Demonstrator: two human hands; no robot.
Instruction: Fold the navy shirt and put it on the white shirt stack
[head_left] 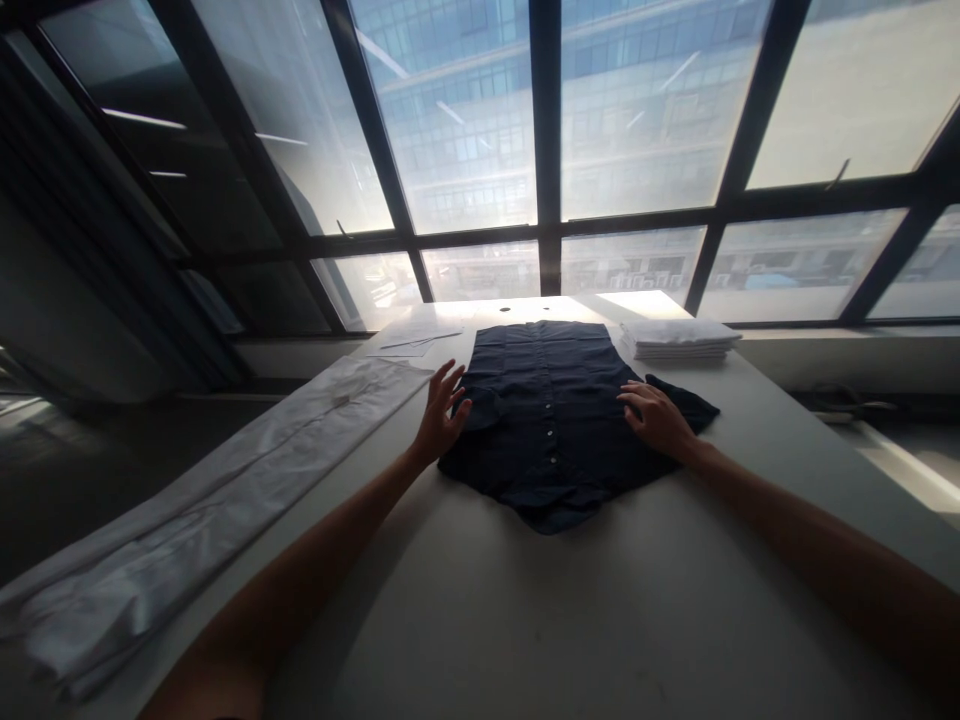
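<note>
A dark navy button-up shirt [551,400] lies spread on the white table, its row of small pale buttons running down the middle and its curved hem toward me. By the shirt's left edge is my left hand [442,415], fingers spread and apart, holding nothing. My right hand [656,415] rests over the right part of the shirt, fingers stretched out and slightly bent. Beyond that hand a dark sleeve [686,402] sticks out to the right. Whether the left fingertips touch the cloth I cannot tell.
A stack of folded white cloth [679,340] sits at the back right of the table [480,610]. Long white garments [225,500] lie along the left edge. Flat white sheets [412,338] are at the back left. Large framed windows [461,120] stand behind the table.
</note>
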